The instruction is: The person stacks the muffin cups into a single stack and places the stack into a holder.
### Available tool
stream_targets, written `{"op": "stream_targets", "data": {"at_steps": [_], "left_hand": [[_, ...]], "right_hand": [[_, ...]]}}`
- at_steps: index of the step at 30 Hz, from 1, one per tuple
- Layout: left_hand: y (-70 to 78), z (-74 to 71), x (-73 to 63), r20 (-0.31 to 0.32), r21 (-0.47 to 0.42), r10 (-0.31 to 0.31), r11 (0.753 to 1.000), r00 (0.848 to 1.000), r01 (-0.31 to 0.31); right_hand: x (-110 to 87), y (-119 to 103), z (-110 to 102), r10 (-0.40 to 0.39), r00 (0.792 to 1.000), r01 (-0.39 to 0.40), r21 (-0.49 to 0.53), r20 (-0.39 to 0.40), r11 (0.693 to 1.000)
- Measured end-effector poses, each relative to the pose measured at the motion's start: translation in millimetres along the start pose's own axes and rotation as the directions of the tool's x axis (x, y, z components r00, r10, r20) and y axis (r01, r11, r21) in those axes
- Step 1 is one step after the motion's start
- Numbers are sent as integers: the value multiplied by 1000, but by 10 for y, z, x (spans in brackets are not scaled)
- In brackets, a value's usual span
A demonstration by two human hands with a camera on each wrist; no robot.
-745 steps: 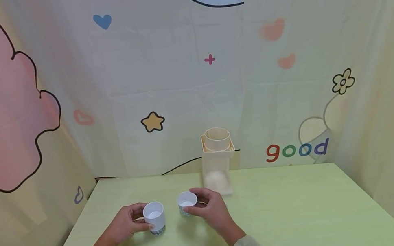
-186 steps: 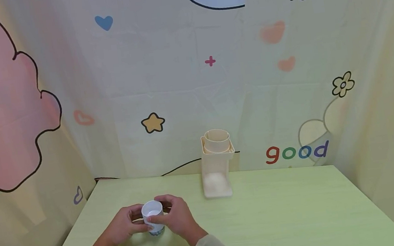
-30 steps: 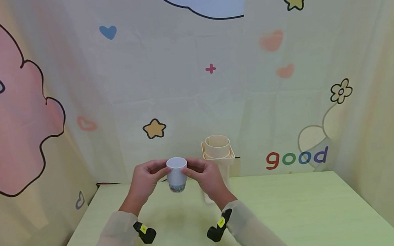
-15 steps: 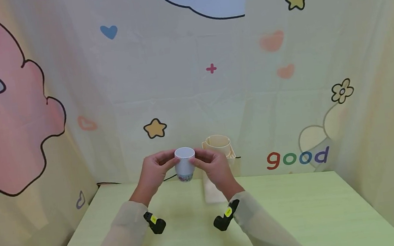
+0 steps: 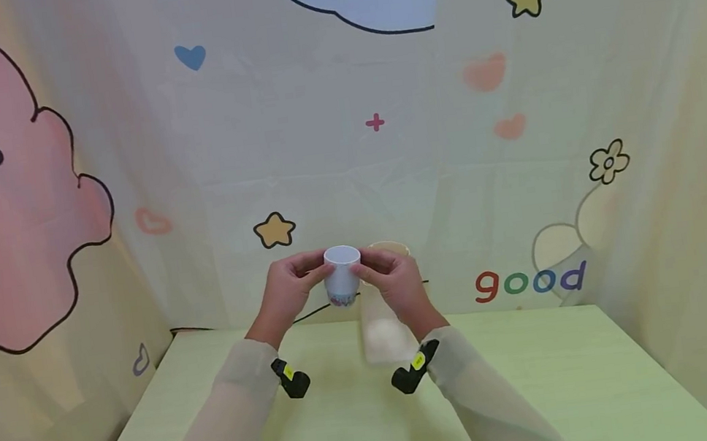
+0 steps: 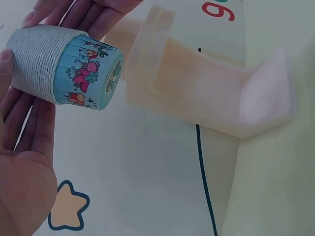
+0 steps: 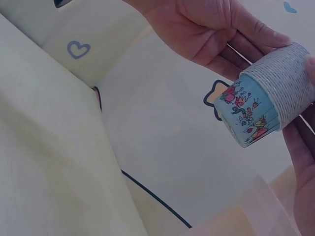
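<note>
A stack of nested paper baking cups is held upright between both hands, raised above the table. In the left wrist view the stack shows many tight white rims and a light blue base printed with coloured figures. My left hand grips its left side, thumb toward me and fingers behind. My right hand grips the opposite side in the same way. Right behind the hands stands a beige cup holder with a round tube on top and a flat foot. The right hand hides part of its upper body.
The holder stands toward the back of the pale green table. Behind it hangs a cartoon-printed cloth, with further cloth at both sides. Black wrist cameras are strapped at the sleeve cuffs.
Earlier each hand held separate cups low over the table; later both held one stack. During the last second, both hands have carried it up and right, closer to the holder's top.
</note>
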State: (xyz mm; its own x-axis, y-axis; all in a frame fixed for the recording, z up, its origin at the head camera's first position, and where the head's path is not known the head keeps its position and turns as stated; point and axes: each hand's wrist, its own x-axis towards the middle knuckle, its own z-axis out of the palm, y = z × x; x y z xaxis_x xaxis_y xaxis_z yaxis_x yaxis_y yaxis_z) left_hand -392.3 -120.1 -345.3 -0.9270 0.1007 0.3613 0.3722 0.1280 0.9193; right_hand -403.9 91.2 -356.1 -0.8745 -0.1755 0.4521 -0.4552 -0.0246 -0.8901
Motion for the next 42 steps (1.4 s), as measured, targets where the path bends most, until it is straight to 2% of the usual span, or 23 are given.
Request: {"op": "stream_targets", "data": {"at_steps": [10, 17, 25, 32, 42], "left_hand": [[218, 169, 189, 21, 17, 17, 1000, 1000, -17], [352, 296, 312, 14, 51, 65, 997, 998, -66], [458, 376, 432, 4, 8, 77, 997, 997, -77], [487, 460, 513, 25, -24, 33, 999, 999, -32], [434, 619, 621, 33, -62, 49, 997, 998, -47]], "right_hand": [[110, -136, -225, -21, 998, 20, -16, -50, 1000], [195, -219, -381, -52, 996, 50, -32, -79, 998], [257, -335, -493, -74, 994, 69, -57, -80, 996], [316, -349, -571, -78, 992, 73, -51, -95, 996], [382, -261, -680, -69, 988, 62, -52, -138, 997]]}}
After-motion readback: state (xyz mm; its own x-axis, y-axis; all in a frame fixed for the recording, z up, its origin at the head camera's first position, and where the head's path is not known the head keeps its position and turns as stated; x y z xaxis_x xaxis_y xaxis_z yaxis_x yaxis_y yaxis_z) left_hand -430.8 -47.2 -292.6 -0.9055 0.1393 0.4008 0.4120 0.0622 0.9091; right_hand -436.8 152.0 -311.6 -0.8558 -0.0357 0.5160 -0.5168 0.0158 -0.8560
